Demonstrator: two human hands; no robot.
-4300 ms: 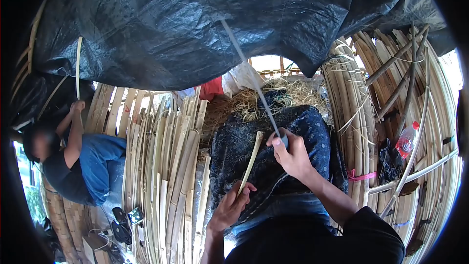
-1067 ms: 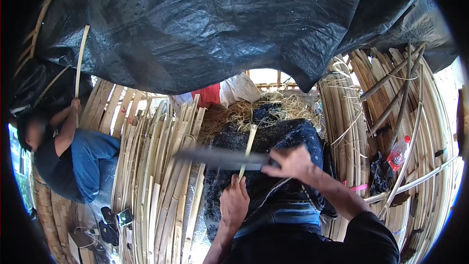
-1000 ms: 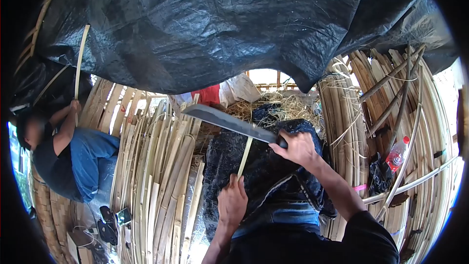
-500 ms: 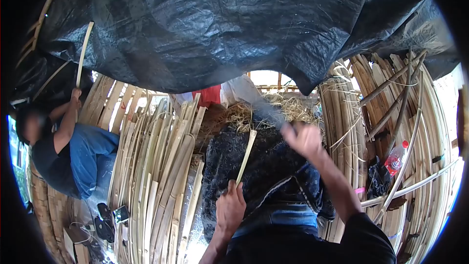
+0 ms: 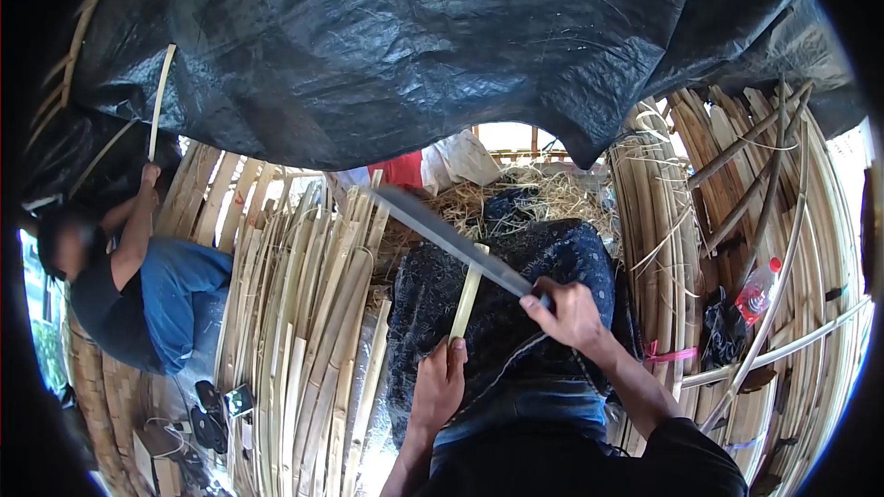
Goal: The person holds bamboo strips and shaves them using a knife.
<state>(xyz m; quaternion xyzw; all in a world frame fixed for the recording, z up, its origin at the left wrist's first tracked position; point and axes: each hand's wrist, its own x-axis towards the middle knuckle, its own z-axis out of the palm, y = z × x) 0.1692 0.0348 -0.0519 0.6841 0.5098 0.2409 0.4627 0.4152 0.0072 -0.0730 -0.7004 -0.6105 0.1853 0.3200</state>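
My left hand (image 5: pixel 437 385) is closed round the lower end of a pale bamboo strip (image 5: pixel 467 302), which points up and away over the dark patterned cloth (image 5: pixel 425 294) on my lap. To its right, my right hand (image 5: pixel 569 313) grips the handle of a large machete (image 5: pixel 437 231). The blade reaches up and to the left, crossing the strip near its top end. Whether the edge touches the strip or passes just above it I cannot tell.
Long bamboo slats (image 5: pixel 313 350) lie at the left, with more bundled slats (image 5: pixel 649 221) at the right. A co-worker (image 5: pixel 115 285) sits far left holding an upright strip. Straw shavings (image 5: pixel 552 198), a red-labelled bottle (image 5: pixel 759 291) and a black overhead tarp (image 5: pixel 396 55) are around.
My right hand has come down from its blurred, raised position, and the machete now lies across the strip. My left hand keeps its hold on the strip. The view has shifted slightly.
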